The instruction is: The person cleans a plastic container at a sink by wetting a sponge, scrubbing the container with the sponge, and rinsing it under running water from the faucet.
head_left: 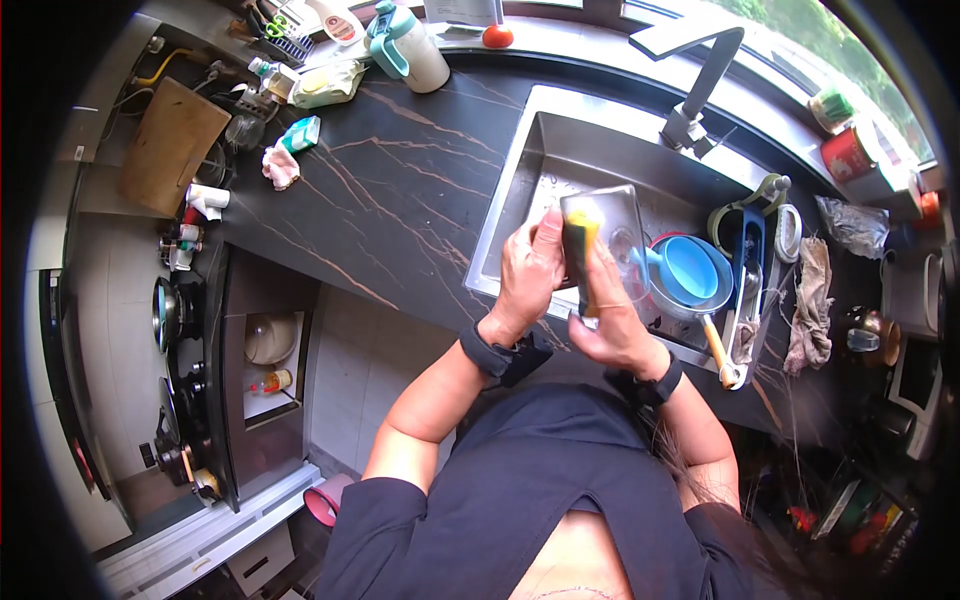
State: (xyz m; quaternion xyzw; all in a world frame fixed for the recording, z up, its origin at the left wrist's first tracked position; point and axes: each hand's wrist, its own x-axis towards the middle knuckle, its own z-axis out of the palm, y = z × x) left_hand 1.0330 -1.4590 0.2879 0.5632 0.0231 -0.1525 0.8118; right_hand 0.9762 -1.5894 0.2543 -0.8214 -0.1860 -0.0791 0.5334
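Note:
Over the front edge of the sink (505, 215), both of my hands are together around a clear rectangular container (625, 225). My left hand (530, 265) grips its left side, with the thumb upward. My right hand (620, 315) is closed with its fingers along a yellow and dark sponge-like piece (582, 222), which lies against the container. The fingers hide part of that piece, so its exact shape is unclear. Just right of my right hand, a blue ladle-like bowl (690, 270) rests in a stack of dishes inside the sink.
A grey faucet (690, 125) rises behind the sink. Along its right side are a blue long-handled holder (750, 255) and a grey cloth (810, 305). A large tumbler (415, 60) stands at the back left of the dark countertop (400, 170), near a tomato (497, 36) on the sill.

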